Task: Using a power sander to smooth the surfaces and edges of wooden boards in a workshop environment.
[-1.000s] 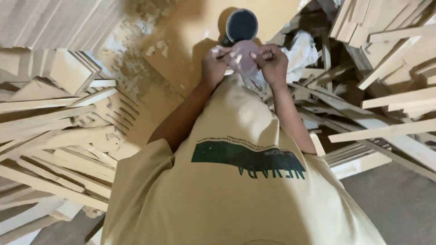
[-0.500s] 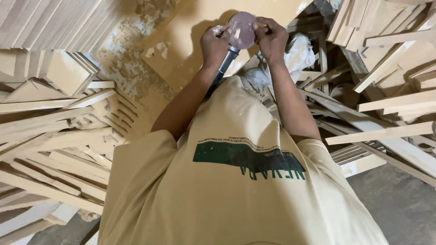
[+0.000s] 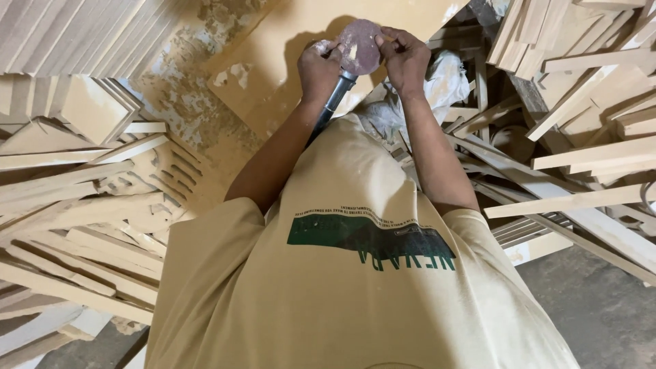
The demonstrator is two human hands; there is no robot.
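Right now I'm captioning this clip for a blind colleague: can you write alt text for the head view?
Seen from above, a person's left hand and right hand hold a round reddish-brown sanding disc between them, over a pale yellow board. A dark hose runs down from below the disc. Heaps of cut wooden strips lie on both sides.

The round sanding disc (image 3: pixel 360 46) looks like matt, gritty abrasive paper, reddish-brown with pale worn patches; the tool handle (image 3: pixel 335 102) beneath it is dark and slightly glossy, metal or plastic; the flat board (image 3: pixel 273 61) is smooth, dusty wood; the stacked slats (image 3: pixel 82 205) are raw, pale timber; the shirt (image 3: pixel 355 287) is soft matt cloth.
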